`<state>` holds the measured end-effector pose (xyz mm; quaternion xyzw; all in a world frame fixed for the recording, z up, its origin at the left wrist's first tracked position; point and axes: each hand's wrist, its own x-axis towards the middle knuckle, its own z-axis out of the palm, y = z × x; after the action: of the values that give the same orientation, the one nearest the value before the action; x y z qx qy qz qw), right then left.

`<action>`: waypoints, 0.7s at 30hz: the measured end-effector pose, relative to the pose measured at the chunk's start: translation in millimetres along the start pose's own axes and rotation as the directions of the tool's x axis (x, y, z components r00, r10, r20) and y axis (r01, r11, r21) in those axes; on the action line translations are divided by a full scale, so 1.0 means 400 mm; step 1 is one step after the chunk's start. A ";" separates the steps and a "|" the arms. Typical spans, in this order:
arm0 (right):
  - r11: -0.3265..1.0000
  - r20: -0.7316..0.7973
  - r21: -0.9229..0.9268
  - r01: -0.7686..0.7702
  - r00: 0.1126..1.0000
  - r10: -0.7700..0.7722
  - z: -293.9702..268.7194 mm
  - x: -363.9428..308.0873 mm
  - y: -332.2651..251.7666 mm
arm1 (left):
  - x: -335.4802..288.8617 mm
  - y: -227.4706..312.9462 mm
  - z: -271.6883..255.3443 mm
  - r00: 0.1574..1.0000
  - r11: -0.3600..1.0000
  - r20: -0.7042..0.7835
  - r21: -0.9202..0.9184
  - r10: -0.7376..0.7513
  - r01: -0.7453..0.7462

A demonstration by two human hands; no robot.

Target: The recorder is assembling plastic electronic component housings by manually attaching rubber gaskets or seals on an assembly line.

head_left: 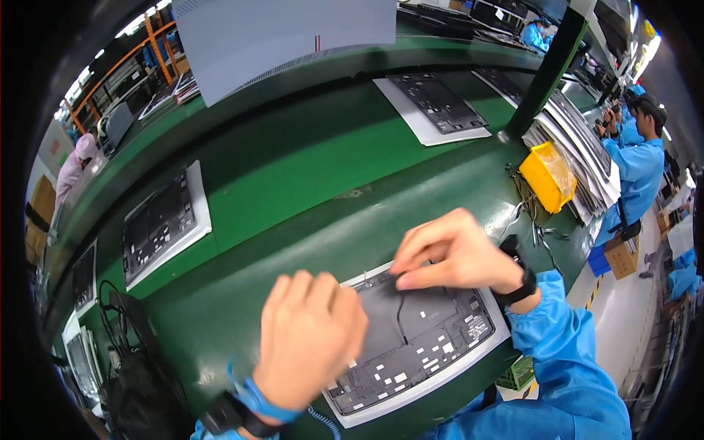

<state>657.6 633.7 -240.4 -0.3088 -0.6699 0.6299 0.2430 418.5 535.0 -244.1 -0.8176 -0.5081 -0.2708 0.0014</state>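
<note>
A dark laptop casing panel (433, 330), dotted with small white labels, lies on a white sheet (355, 418) on the bench just in front of me. My right hand (458, 253) is over the panel's far edge, thumb and fingertips pinched together. A thin black cable (400, 320) runs from the panel up to that pinch. Above the panel's left side my left hand (312, 330) is raised, with fingers curled in and slightly blurred. Whatever it may hold is hidden. A blue wrist strap with a coiled cord is on my left wrist.
More panels on white sheets lie farther off, at left (167, 213) and back right (440, 106). A yellow bin (546, 176) stands beside loose cables (539, 227) and a stack of sheets (579, 147). A green post (550, 73) rises nearby. A black bag (143, 389) sits at left; co-workers are at right.
</note>
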 end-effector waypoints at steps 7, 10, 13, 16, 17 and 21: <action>0.898 -0.015 -0.436 0.052 0.998 -0.065 0.063 0.019 0.071 | 0.008 -0.124 0.099 0.983 0.902 0.184 -0.422 -0.011 0.089; 0.850 -0.092 -0.507 0.141 0.972 -0.216 0.084 0.029 0.092 | 0.000 -0.157 0.112 0.972 0.847 0.235 -0.513 -0.020 0.142; 0.835 -0.091 -0.539 0.106 0.979 -0.183 0.082 0.027 0.093 | -0.008 -0.174 0.127 0.961 0.796 0.259 -0.560 -0.094 0.229; 0.824 -0.085 -0.551 0.131 0.974 -0.211 0.078 0.023 0.096 | -0.010 -0.163 0.137 0.987 0.880 0.089 -0.446 -0.135 0.161; 0.820 -0.091 -0.553 0.148 0.968 -0.236 0.077 0.022 0.093 | -0.010 -0.158 0.137 0.998 0.905 0.035 -0.422 -0.053 0.063; 0.846 -0.123 -0.515 0.140 0.964 -0.235 0.076 0.021 0.103 | -0.016 -0.134 0.144 0.979 0.945 -0.074 -0.256 0.192 -0.205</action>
<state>634.4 619.1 -284.4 -0.3500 -0.8126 0.3764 0.2749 397.1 571.4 -310.6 -0.8508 -0.3828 -0.3537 -0.0676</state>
